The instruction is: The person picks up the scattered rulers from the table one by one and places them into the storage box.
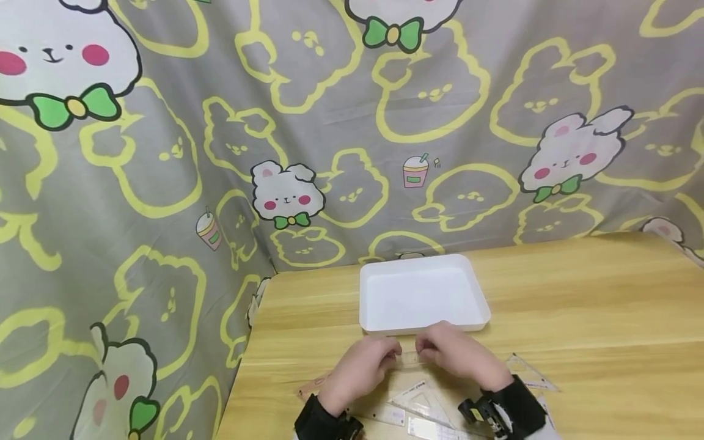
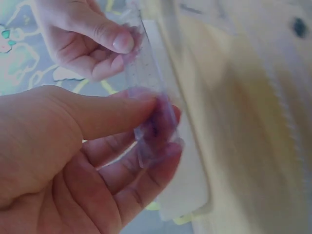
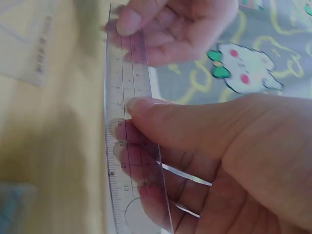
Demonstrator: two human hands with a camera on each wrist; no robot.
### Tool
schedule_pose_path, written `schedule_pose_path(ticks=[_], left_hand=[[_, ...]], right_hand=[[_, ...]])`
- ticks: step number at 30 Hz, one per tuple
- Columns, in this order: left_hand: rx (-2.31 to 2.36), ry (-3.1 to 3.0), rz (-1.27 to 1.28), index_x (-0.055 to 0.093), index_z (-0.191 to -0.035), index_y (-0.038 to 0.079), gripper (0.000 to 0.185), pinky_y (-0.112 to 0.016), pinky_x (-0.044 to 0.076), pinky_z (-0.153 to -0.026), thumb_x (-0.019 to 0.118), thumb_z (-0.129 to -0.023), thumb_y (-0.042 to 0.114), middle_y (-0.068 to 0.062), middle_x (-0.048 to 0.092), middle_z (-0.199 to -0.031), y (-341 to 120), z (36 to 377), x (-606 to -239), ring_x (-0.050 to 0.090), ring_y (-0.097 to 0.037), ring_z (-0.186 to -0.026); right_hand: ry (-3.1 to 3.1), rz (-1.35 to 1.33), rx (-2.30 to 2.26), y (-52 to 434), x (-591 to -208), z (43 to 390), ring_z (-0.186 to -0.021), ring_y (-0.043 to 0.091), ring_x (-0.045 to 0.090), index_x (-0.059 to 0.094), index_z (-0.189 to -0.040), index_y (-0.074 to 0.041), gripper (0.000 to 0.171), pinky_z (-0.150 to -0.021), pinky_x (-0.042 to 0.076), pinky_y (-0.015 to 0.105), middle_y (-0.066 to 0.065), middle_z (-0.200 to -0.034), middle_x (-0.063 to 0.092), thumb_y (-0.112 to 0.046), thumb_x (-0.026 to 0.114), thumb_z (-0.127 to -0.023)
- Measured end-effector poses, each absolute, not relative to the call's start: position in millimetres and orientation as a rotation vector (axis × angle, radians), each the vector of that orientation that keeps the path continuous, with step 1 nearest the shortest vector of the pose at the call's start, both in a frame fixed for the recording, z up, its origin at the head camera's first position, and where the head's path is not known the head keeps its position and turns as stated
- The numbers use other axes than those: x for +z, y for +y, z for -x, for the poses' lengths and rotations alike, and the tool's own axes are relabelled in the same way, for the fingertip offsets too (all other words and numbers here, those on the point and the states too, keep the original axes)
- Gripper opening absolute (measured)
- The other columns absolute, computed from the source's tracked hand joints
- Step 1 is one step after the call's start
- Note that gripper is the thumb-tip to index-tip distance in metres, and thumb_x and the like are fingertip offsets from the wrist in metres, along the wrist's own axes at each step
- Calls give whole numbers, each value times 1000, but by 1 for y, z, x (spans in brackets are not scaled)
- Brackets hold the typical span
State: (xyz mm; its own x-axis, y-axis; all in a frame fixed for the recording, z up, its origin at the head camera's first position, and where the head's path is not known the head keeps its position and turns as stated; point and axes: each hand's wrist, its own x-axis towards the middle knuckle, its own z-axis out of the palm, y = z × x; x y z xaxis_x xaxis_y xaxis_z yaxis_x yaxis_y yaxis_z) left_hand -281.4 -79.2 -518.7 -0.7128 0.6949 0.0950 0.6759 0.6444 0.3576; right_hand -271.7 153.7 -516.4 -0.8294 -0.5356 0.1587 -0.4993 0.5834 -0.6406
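Two hands on it: a clear ruler (image 3: 129,122) is pinched at each end, left hand (image 1: 360,370) and right hand (image 1: 459,354), just before the white tray (image 1: 374,287).

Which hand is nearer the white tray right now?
Right. The right hand sits just in front of the white tray's near rim, close to its edge. The left hand is lower and off toward the tray's left corner. Both pinch the clear ruler.

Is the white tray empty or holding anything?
Empty. In the head view the tray shows only its bare white floor; the clear ruler is outside it, pinched between the left hand and right hand.
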Motion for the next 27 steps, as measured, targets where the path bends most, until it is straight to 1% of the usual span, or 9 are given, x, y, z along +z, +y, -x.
schedule_pose_path(ticks=[3, 6, 12, 17, 20, 24, 27], left_hand=[[677, 2786, -1183, 75, -108, 12, 15, -18, 53, -82, 71, -97, 2, 5, 74, -98, -75, 287, -510, 68, -2, -91], [745, 2774, -1195, 76, -109, 13, 15, -17, 53, -82, 70, -99, 3, 5, 76, -99, -68, 292, -502, 68, -1, -91], [822, 2746, -1209, 76, -107, 13, 13, -14, 50, -79, 69, -100, 4, 6, 75, -96, -57, 298, -495, 65, 2, -86], [945, 2674, -1159, 75, -111, 12, 12, -14, 53, -78, 70, -100, 8, 3, 77, -96, -48, 307, -497, 69, 1, -86], [1011, 2654, -1129, 74, -112, 10, 13, -16, 54, -76, 70, -100, 8, 2, 77, -96, -41, 315, -498, 69, 1, -84], [1068, 2682, -1098, 74, -109, 10, 10, -16, 52, -74, 70, -100, 7, 1, 76, -93, -29, 325, -502, 65, 2, -79], [1146, 2674, -1051, 74, -107, 9, 9, -17, 52, -72, 71, -100, 6, 0, 75, -90, -22, 330, -509, 63, 1, -77]], right_hand=[[2791, 940, -1092, 165, -505, 276, -73, 2, 59, 72, -83, -14, 14, -69, 53, 29, -12, -80, 68, -4, 74, -92], [2836, 949, -1104, 175, -497, 277, -77, 6, 65, 76, -86, -14, 11, -71, 56, 30, -9, -84, 73, -5, 76, -92], [2847, 910, -1170, 187, -492, 278, -77, 2, 64, 75, -87, -15, 13, -69, 55, 27, -6, -85, 74, -3, 75, -92], [2851, 806, -1255, 200, -496, 284, -77, 2, 64, 75, -89, -15, 11, -70, 54, 27, -8, -84, 73, -5, 75, -93], [2900, 735, -1286, 208, -499, 288, -77, 3, 64, 76, -90, -13, 8, -71, 54, 28, -7, -85, 74, -5, 76, -93], [2990, 598, -1281, 214, -505, 292, -80, 7, 65, 78, -94, -12, 5, -73, 55, 29, -6, -91, 76, -8, 76, -94], [3040, 500, -1283, 218, -511, 294, -86, 13, 68, 79, -97, -11, 5, -78, 57, 34, -3, -96, 77, -9, 75, -95]])
